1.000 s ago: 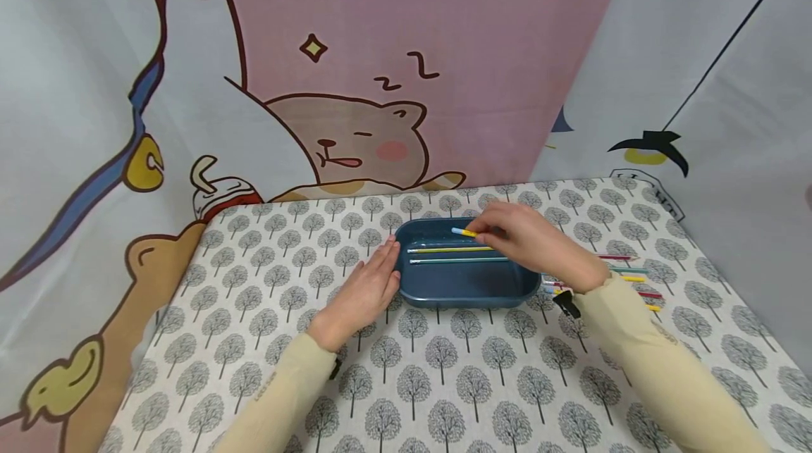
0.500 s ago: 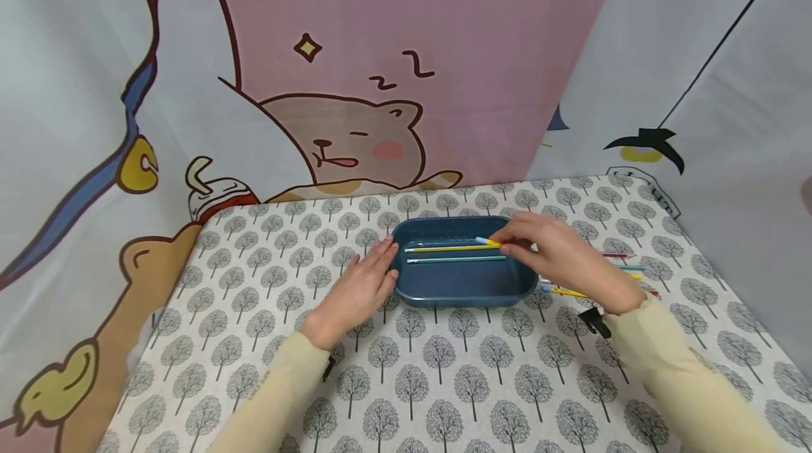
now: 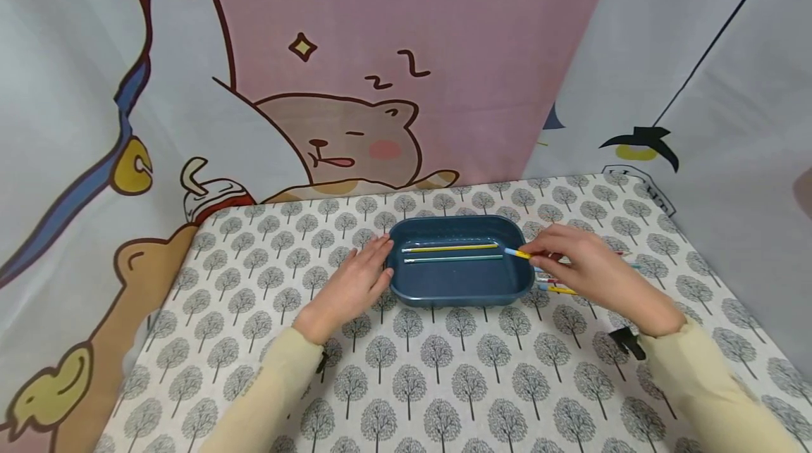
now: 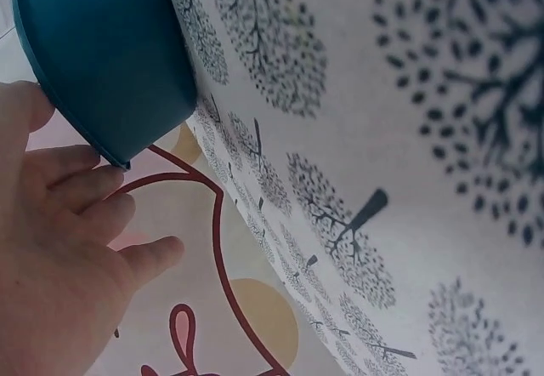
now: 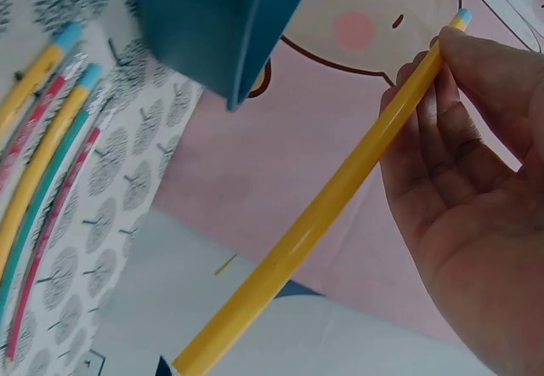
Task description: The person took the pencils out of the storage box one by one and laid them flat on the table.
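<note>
A dark blue rectangular plastic tray (image 3: pixel 457 294) stands on the table. My left hand (image 3: pixel 352 291) rests against its left end, fingers fairly straight; in the left wrist view the fingertips (image 4: pixel 106 176) touch the rim. At the tray's right end, my right hand (image 3: pixel 586 270) pinches a yellow pen (image 5: pixel 314 214) with a light blue end between thumb and fingers. The pen's blue end overlaps the tray's inside in the head view. A yellow pencil (image 3: pixel 450 248) and a green pencil (image 3: pixel 453 258) lie side by side in the tray, with silvery left ends.
Right of the tray lie several pens and pencils, among them a yellow pen (image 5: pixel 47 150), a green pencil (image 5: pixel 42 210) and a red pencil (image 5: pixel 51 244). A tree-patterned cloth (image 3: pixel 406 382) covers the table. A cartoon-printed curtain (image 3: pixel 495 72) hangs behind it.
My right hand has moved right with the yellow pen, from above the tray to its right end. The left hand stays at the tray's left end. The two pencils inside lie as before.
</note>
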{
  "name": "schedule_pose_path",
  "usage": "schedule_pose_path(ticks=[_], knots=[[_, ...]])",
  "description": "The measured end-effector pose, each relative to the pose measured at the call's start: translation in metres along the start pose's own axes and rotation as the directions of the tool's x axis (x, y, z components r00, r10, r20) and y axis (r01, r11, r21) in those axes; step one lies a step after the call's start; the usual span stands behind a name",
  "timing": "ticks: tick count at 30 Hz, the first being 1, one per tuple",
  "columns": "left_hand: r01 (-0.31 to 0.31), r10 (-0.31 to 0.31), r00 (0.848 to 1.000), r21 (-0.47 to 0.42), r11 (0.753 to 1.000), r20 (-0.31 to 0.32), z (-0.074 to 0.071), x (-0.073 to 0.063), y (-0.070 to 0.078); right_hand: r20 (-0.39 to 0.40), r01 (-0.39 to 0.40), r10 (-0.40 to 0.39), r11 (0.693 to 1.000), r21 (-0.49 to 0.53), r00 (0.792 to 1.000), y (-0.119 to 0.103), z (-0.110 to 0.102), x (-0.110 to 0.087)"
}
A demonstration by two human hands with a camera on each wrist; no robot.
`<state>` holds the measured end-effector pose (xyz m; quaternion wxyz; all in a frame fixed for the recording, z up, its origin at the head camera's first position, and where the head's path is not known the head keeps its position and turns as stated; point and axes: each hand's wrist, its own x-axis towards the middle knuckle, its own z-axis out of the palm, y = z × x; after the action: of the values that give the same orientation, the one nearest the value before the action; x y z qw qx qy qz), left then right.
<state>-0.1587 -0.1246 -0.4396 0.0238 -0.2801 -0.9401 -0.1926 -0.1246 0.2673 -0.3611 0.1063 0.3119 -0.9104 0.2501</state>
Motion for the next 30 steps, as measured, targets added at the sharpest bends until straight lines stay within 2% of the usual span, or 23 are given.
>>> schedule_pose_path(ticks=[7,17,24,30], knots=[[0.009,-0.009,1.0,0.027,1.0,0.026,0.0,0.0,0.0,-0.011,-0.027,0.027,0.999,0.017,1.0,0.008,0.0,-0.02],[0.028,-0.029,0.998,0.025,0.999,0.064,-0.001,0.0,0.0,-0.045,-0.029,0.028,0.999,-0.028,0.999,0.025,0.006,-0.046],[0.029,-0.029,0.997,0.011,1.0,0.065,-0.002,-0.001,0.001,-0.057,-0.051,0.048,0.997,-0.06,0.997,0.034,0.013,-0.058],[0.034,-0.034,0.997,0.006,0.999,0.064,-0.001,-0.002,0.003,-0.029,-0.056,0.056,0.998,-0.03,0.998,0.041,0.018,-0.065]])
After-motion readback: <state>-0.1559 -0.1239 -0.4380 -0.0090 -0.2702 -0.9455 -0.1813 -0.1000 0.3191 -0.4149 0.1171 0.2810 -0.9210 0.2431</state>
